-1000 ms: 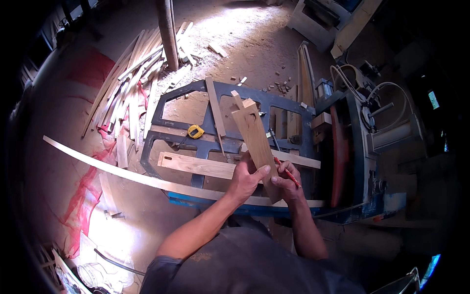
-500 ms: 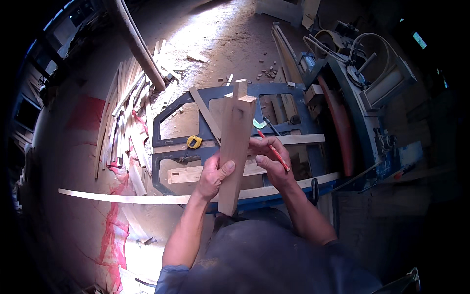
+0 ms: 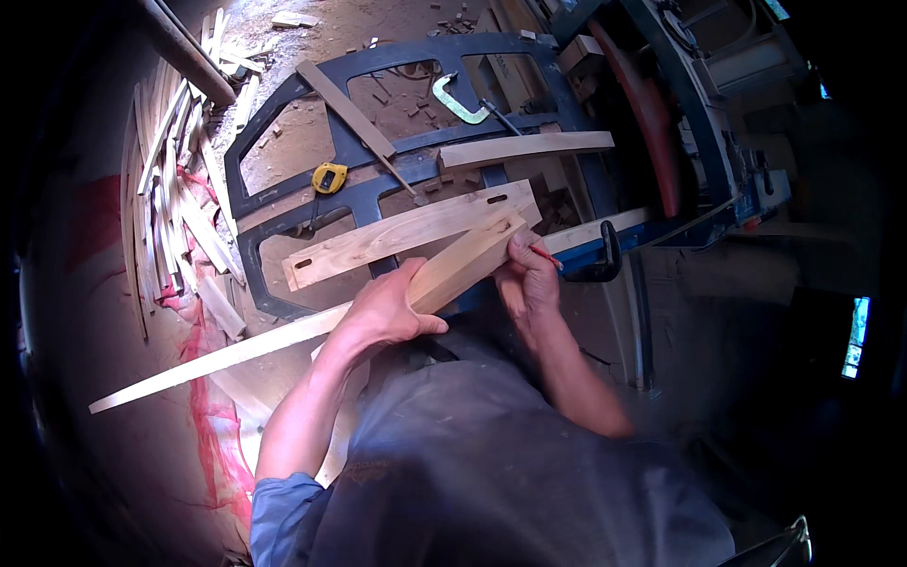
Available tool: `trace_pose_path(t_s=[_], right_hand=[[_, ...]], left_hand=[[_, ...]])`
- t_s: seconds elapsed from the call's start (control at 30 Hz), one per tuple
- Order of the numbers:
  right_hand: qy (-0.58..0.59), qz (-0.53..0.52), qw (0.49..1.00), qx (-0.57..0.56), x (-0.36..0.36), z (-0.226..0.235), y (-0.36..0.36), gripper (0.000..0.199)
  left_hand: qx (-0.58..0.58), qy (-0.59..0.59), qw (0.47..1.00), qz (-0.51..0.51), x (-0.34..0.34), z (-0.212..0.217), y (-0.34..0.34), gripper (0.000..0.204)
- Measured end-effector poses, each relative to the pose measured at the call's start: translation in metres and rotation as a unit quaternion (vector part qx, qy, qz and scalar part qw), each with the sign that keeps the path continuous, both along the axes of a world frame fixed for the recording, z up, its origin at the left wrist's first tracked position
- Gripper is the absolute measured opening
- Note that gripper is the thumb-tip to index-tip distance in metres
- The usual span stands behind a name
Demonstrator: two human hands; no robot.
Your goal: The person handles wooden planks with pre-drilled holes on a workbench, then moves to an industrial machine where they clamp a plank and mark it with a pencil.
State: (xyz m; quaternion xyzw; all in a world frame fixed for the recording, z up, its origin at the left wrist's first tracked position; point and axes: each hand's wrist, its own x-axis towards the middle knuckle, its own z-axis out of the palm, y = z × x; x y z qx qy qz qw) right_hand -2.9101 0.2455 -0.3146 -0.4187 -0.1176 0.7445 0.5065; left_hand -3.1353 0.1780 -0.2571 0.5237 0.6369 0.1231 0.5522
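Observation:
A thick, square-edged wooden post (image 3: 463,266) lies slanted in front of my body. My left hand (image 3: 385,304) is closed around its lower left part, thumb on the near side. My right hand (image 3: 535,276) is at the post's far right end, its thumb against the wood. Between the right fingers is a red pencil (image 3: 547,256), mostly hidden by the hand. Just beyond the post, a flat board (image 3: 397,234) with a slot near each end rests on the dark metal frame (image 3: 378,213). A long thin strip (image 3: 217,361) runs out to the left from beneath my left hand.
On the frame are a yellow tape measure (image 3: 329,178), a pale green C-clamp (image 3: 460,102), a narrow slat (image 3: 346,109) and a short board (image 3: 525,149). Loose sticks (image 3: 175,180) pile on the floor at left, beside red netting (image 3: 200,416). A blue machine (image 3: 699,123) stands at right.
The post has swung from upright to a low slant, its upper end toward me and to the right. My right hand has moved to its end. The view has shifted, and the slotted board shows more.

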Motion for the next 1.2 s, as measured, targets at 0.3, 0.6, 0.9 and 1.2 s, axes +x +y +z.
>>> trace_pose_path(t_s=[0.3, 0.6, 0.9, 1.2], right_hand=[[-0.125, -0.114, 0.986, -0.017, 0.017, 0.003, -0.003, 0.027], [-0.413, 0.064, 0.882, 0.217, 0.053, -0.028, 0.012, 0.031], [-0.398, 0.089, 0.885, 0.222, 0.048, -0.039, 0.036, 0.034], [-0.412, 0.070, 0.880, 0.227, 0.045, -0.051, 0.054, 0.037]], left_hand=[[0.260, 0.230, 0.936, -0.055, 0.017, -0.030, -0.021, 0.065], [0.245, 0.203, 0.944, -0.087, 0.006, -0.029, 0.011, 0.054], [0.305, 0.187, 0.932, -0.063, -0.001, -0.036, 0.024, 0.046], [0.322, 0.253, 0.909, -0.076, 0.006, -0.070, 0.029, 0.057]])
